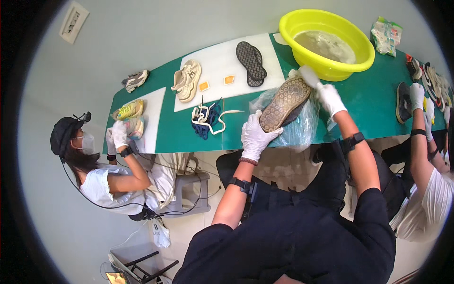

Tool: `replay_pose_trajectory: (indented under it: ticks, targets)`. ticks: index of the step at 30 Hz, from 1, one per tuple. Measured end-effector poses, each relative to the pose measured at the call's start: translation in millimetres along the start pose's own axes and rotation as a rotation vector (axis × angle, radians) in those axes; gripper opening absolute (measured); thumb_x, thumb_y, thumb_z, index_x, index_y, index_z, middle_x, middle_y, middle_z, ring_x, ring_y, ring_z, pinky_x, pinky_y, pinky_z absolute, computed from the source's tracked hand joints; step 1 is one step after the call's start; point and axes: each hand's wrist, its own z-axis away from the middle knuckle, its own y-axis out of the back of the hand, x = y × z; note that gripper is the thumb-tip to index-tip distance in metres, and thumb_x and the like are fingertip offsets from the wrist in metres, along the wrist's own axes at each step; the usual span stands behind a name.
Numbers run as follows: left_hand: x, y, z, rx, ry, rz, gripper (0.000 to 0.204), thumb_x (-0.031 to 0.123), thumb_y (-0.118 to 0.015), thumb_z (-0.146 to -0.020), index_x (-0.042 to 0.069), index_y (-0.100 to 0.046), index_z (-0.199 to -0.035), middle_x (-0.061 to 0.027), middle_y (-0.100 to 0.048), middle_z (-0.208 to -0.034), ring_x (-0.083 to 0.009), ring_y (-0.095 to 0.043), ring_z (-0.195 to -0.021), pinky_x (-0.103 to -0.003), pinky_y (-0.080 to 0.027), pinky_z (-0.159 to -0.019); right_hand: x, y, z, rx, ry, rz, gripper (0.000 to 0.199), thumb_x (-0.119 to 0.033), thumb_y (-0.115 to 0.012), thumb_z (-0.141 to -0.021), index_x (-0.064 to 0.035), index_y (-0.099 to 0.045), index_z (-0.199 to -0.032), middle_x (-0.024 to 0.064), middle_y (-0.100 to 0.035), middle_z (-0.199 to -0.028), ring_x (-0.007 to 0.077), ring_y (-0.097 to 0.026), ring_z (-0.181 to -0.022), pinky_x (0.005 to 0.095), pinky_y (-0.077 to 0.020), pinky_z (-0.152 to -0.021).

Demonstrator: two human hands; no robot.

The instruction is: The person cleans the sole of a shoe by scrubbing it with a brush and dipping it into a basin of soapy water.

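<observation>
My gloved left hand [257,137] is closed round one end of a shoe [287,104], which is held sole up. The sole is tan and dirty, patterned with rings, and the dark upper shows along its edge. At the shoe's other end, my gloved right hand [329,98] grips a white brush [309,75], partly blurred, its head close to the sole's tip. Whether the two touch I cannot tell. Under the shoe lies a crumpled clear plastic bag [302,132] at the table's near edge.
A yellow basin [295,45] of cloudy water stands behind my right hand. Black insoles [252,64], beige sneakers [187,80] and small orange packets [229,80] lie on a white mat. White and blue shoelaces [208,118] lie nearer. People handle shoes on both sides.
</observation>
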Motion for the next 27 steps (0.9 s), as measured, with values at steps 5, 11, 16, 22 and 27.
replay_pose_trajectory:
  ticks: [5,11,16,22,27]
  targets:
    - [1.8,-2.0,1.7,0.018,0.011,0.000,0.096,0.053,-0.089,-0.059,0.000,-0.053,-0.130,-0.0156,-0.060,-0.119,-0.0347,-0.061,-0.107,-0.043,-0.050,-0.093,-19.7,-40.6,58.9,-0.047,-0.261,-0.136,0.061,-0.049,-0.044,-0.099,0.0047,-0.067,-0.081,0.0182,-0.065,-0.070,0.0318,-0.064,-0.071,0.0464,-0.0497,-0.071]
    - [3.3,2.3,3.6,-0.018,0.036,-0.030,0.095,0.053,-0.089,-0.059,0.001,-0.053,-0.130,-0.0152,-0.060,-0.120,-0.0344,-0.061,-0.109,-0.043,-0.050,-0.094,-53.8,-6.9,58.1,-0.382,-0.455,-0.592,0.048,-0.043,-0.051,-0.102,-0.0085,-0.059,-0.069,-0.0025,-0.044,-0.051,0.0109,-0.038,-0.042,0.0288,-0.0280,-0.042]
    - [3.8,0.1,4.5,-0.015,0.023,-0.005,0.095,0.053,-0.089,-0.060,0.001,-0.053,-0.130,-0.0155,-0.060,-0.120,-0.0339,-0.061,-0.110,-0.043,-0.050,-0.094,-27.0,8.0,28.4,-0.184,-0.464,-0.179,0.062,-0.045,-0.039,-0.101,0.0083,-0.070,-0.092,0.0280,-0.069,-0.085,0.0425,-0.068,-0.083,0.0491,-0.0500,-0.078]
    - [0.1,-2.6,4.7,-0.012,0.030,0.009,0.096,0.054,-0.089,-0.058,0.000,-0.054,-0.129,-0.0161,-0.061,-0.115,-0.0344,-0.061,-0.108,-0.044,-0.049,-0.093,-74.6,-33.9,77.1,-0.391,-0.162,-0.063,0.052,-0.043,-0.046,-0.100,0.0039,-0.066,-0.087,0.0156,-0.062,-0.063,0.0300,-0.062,-0.062,0.0428,-0.0485,-0.066]
    - [-3.2,-4.5,3.1,0.027,-0.008,0.003,0.098,0.057,-0.088,-0.057,-0.001,-0.054,-0.129,-0.0165,-0.061,-0.113,-0.0346,-0.061,-0.106,-0.044,-0.049,-0.092,-10.8,-7.6,16.9,-0.075,-0.153,-0.302,0.043,-0.036,-0.047,-0.101,-0.0044,-0.061,-0.075,0.0000,-0.048,-0.055,0.0143,-0.045,-0.044,0.0365,-0.0343,-0.043]
